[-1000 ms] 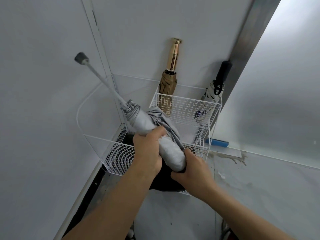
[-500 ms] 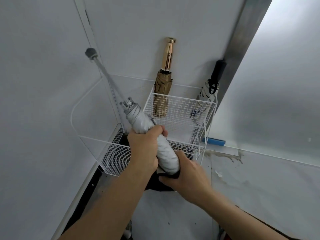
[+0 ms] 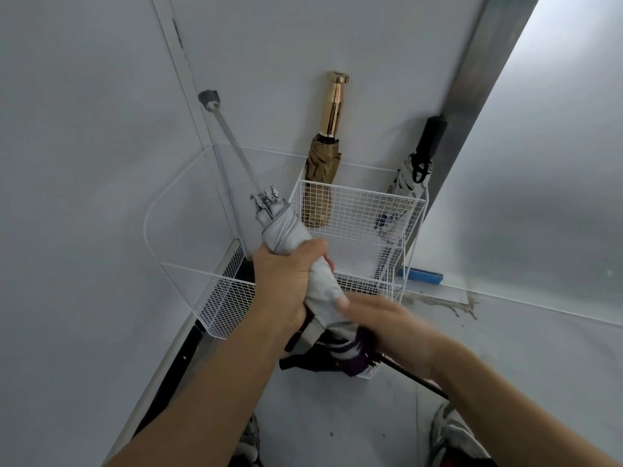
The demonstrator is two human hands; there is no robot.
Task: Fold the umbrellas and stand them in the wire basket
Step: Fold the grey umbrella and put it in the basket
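While 2 umbrellas [image 3: 322,170] [image 3: 409,183] stand in the wire basket [image 3: 357,197], left hand [image 3: 286,284] clenches grey umbrella [image 3: 286,227], shaft [image 3: 232,143] extended; right hand [image 3: 387,321] blurred, grip unclear.

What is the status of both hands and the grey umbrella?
Left hand grips grey umbrella, canopy rolled. Right hand at its lower end, blurred. Shaft extended, not yet in wire basket. Two folded umbrellas stand inside.

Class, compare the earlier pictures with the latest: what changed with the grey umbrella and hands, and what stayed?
The grey umbrella swung more upright, its tip moving right, and its loose flap is wrapped in. The right hand, blurred, shifted from under the canopy's end to over it. The left hand kept gripping; wire basket, gold-handled umbrella and black-handled umbrella stayed.
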